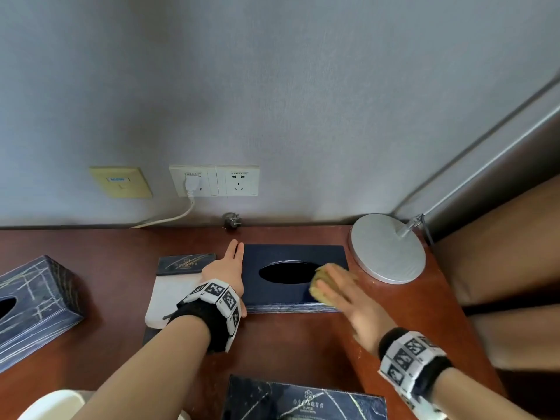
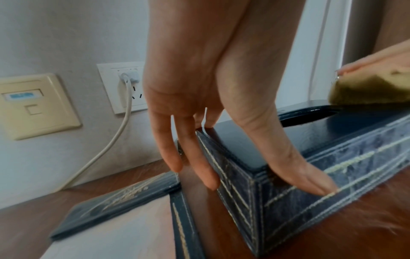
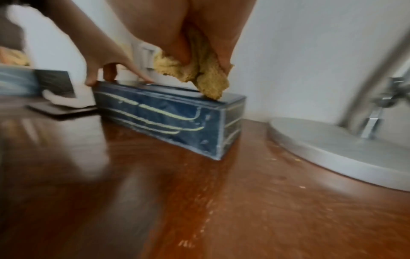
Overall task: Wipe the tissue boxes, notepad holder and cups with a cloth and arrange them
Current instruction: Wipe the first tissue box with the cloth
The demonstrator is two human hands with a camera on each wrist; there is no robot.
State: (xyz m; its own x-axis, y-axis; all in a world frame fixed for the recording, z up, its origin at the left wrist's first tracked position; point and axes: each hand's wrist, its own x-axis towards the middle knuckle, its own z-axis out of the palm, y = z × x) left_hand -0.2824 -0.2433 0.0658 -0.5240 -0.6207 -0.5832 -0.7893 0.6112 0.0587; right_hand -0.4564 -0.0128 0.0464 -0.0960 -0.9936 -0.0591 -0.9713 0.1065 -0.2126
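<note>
Two hands work on the dark blue stitched tissue box (image 1: 285,253): the left hand (image 1: 225,269) steadies its left end, fingers straight, while the right hand (image 1: 348,298) grips a yellow cloth (image 1: 318,284), wiping the top. Next, I think, come the sides.

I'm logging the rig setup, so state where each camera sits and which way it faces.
Head: above the desk, looking down; both forearms, left hand, right hand.
Left wrist: along the left hand's fingers at the tissue box end.
Right wrist: low, toward the wall; cloth on the box.
All three share the box.
</note>
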